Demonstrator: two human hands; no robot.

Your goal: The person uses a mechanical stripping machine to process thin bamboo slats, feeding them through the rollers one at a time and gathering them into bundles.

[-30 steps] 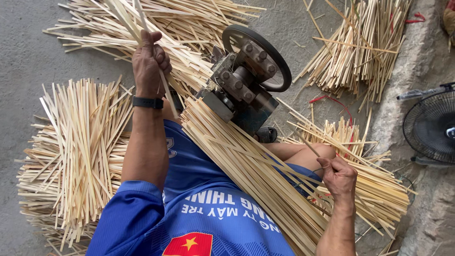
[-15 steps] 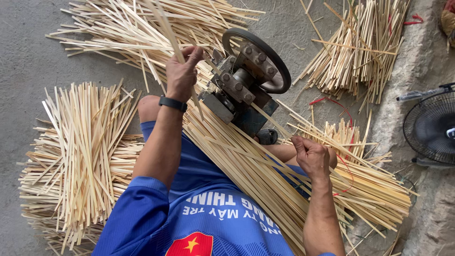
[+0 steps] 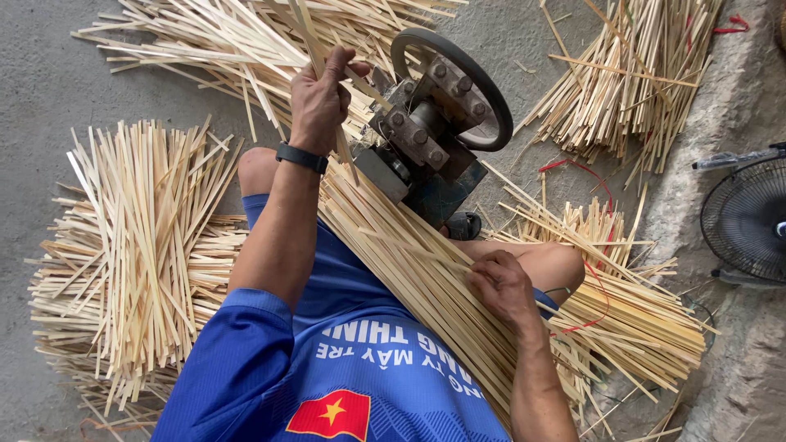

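My left hand (image 3: 321, 96) is up by the machine, fingers curled tight around a single bamboo strip (image 3: 309, 37) that runs up and away over the far pile; thumb pressed across it, no gap I can see. That forearm stretches straight out from my blue sleeve, a black wristband (image 3: 301, 157) on the wrist. Right beside the knuckles sits the metal splitting machine (image 3: 426, 147), one dark handwheel (image 3: 454, 86) on top, several bolt heads showing on its block.

My right hand (image 3: 501, 285) is low, near my knee, fingers bunched together and pinching strips from the long bundle (image 3: 409, 262) that lies slanted across my lap and reaches up to the machine's base. The wrist bends inward, the elbow is tucked back toward me.

Counting piles: one fanned stack on the left (image 3: 139, 254), one loose heap at the top (image 3: 229, 41), one at the upper right (image 3: 630, 82), one by my right leg (image 3: 630, 327) with red string through it. One black fan (image 3: 749, 217) stands at the right edge.
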